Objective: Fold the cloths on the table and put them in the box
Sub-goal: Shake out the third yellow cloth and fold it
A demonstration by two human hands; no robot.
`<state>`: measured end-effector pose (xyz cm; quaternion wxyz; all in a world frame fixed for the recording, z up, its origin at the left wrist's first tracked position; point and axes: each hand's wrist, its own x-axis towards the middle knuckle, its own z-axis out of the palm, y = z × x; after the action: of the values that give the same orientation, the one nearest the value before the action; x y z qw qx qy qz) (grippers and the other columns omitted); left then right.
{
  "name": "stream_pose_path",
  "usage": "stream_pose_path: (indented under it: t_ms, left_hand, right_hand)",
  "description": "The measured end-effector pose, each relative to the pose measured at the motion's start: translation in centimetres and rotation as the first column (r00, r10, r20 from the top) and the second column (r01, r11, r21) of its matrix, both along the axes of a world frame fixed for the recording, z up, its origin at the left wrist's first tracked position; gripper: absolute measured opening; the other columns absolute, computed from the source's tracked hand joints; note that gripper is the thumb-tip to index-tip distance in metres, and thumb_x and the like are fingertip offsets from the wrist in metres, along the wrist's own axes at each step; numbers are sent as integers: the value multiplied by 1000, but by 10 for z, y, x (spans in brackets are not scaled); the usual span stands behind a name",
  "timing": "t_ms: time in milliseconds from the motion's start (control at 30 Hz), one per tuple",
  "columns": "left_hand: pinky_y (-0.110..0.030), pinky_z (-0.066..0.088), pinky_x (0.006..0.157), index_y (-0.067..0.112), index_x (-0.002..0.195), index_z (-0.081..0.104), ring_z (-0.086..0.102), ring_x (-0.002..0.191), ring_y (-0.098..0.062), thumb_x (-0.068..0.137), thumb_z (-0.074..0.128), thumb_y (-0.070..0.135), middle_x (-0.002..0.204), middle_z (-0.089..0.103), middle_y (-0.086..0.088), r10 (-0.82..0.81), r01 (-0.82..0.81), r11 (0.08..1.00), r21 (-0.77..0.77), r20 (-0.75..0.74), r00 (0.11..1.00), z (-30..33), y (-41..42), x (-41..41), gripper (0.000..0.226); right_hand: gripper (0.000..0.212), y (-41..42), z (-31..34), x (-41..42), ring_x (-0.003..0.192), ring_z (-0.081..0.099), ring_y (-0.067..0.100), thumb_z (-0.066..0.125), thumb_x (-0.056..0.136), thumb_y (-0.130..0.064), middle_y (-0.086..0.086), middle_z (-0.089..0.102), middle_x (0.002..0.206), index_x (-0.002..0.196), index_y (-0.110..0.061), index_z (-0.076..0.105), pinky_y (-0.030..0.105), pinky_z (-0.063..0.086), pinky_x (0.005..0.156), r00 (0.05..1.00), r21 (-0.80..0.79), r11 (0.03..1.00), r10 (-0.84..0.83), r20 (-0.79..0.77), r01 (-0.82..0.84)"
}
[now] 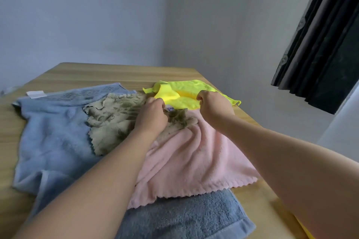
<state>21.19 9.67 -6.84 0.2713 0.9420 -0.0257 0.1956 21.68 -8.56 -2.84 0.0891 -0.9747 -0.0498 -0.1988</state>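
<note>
Wooden table [81, 75] carries 5 unfolded cloths in a heap, no box in view; left hand [152, 115] and right hand [212, 107] each pinch the yellow cloth [194, 88] at the far edge, so folding has barely begun.

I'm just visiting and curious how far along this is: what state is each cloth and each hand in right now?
yellow cloth: rumpled, near edge pinched by both hands
left hand: gripping the yellow cloth
right hand: gripping the yellow cloth
olive patterned cloth: unfolded, crumpled
pink cloth: unfolded, wrinkled
light blue towel: spread out, unfolded
grey-blue towel: partly under the pink cloth
curtain: drawn aside
</note>
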Motion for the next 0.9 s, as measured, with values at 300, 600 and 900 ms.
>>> stream_pose_path:
  t_ms: [300, 600, 900]
  left_hand:
    - [-43, 47, 80, 4, 101, 59, 56, 99, -37, 85, 51, 3, 109, 57, -16, 24, -30, 998, 57, 103, 994, -16, -1, 12, 19]
    - [-33, 47, 67, 9, 88, 67, 60, 86, -30, 86, 48, 4, 99, 69, -11, 20, -21, 1000, 20, 77, 997, -11, -1, 3, 20]
    - [-36, 52, 72, 13, 96, 69, 59, 89, -31, 89, 44, 15, 97, 70, -9, 43, -43, 999, 22, 9, 999, -3, -4, -9, 26]
  right_hand:
    - [31, 9, -54, 18, 111, 51, 34, 44, 93, -14, 10, 57, 120, 120, -11, 60, 39, 41, 87, 992, -66, 992, 115, 53, -111]
    - [57, 10, -55, 22, 124, 44, 33, 23, 88, -39, 6, 52, 136, 117, -11, 63, 42, 37, 102, 997, -31, 998, 50, -58, -52]
    - [45, 8, -58, 26, 135, 31, 25, 27, 102, -42, -4, 43, 146, 127, -23, 59, 41, 23, 108, 992, -52, 998, 41, -117, -47]
